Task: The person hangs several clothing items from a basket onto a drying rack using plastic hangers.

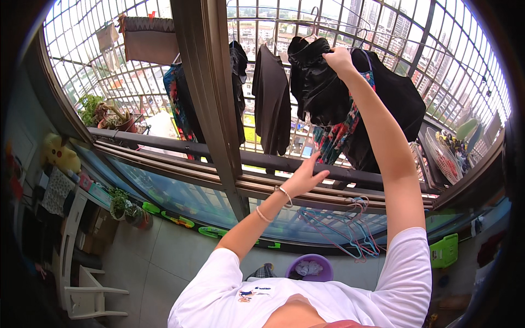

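Observation:
A black shiny garment [313,92] hangs from a hanger [314,25] on a wire beyond the window opening. My right hand [339,62] is raised to its upper right edge, fingers closed on the cloth there. Lower down, my left hand [304,179] reaches over the window rail with its fingers apart, holding nothing. Just past those fingertips hangs a floral garment [334,141], partly covered by the black one. To its right is a wide black garment [393,90], partly behind my right forearm. A dark long garment [270,98] hangs on the left.
A thick window frame post [209,82] and a dark rail [283,161] cross before me. Metal bars enclose the outside. Several hangers [354,229] hang below the sill. A purple basin [326,266] with cloth stands on the floor. Potted plants [119,203] and a white chair [88,293] are left.

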`<state>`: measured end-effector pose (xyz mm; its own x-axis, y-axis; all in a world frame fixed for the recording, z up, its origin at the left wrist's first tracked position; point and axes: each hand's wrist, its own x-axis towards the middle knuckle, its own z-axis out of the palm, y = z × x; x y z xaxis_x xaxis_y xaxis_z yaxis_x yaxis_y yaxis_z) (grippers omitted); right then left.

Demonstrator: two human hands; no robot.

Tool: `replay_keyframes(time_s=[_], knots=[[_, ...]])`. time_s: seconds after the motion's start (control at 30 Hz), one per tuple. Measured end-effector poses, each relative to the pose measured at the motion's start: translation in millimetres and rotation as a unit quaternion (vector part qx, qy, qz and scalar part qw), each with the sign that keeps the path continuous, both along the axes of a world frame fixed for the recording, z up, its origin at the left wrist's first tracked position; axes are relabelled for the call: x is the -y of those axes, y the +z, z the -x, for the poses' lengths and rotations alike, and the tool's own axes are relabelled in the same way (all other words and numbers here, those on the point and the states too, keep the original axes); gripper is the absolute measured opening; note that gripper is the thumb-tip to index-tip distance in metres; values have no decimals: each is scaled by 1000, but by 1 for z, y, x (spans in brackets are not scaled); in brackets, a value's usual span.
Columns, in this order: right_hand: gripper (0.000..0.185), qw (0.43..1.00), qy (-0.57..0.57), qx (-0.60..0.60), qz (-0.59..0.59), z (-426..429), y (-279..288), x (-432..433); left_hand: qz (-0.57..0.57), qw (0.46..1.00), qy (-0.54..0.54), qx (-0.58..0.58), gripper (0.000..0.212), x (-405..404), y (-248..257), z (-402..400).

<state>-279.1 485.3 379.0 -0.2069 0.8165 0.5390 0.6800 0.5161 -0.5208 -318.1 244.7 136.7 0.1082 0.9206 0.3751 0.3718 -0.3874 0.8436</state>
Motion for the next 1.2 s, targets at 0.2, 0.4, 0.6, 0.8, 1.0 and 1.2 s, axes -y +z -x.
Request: replay_keyframes(time_s=[0.2,0.4,0.6,0.8,1.0,1.2], knots=[[31,1000,-10,4,16,34,-25,-41,1,999,-15,34,65,23,13,1],[46,996,-20,71,-53,11,-72,-58,-1,996,-3,86,53,35,19,-13],[30,969,222,107,15,-35,-28,120,39,980,-79,176,29,115,49,10],[19,833,504,75,214,-256,-91,299,359,854,-331,181,27,179,-6,-23],[19,703,468,-111,524,-422,-227,414,564,801,-202,29,31,229,-174,-81],[23,711,123,-167,672,-523,-418,537,575,776,-221,-133,26,262,-345,-169]])
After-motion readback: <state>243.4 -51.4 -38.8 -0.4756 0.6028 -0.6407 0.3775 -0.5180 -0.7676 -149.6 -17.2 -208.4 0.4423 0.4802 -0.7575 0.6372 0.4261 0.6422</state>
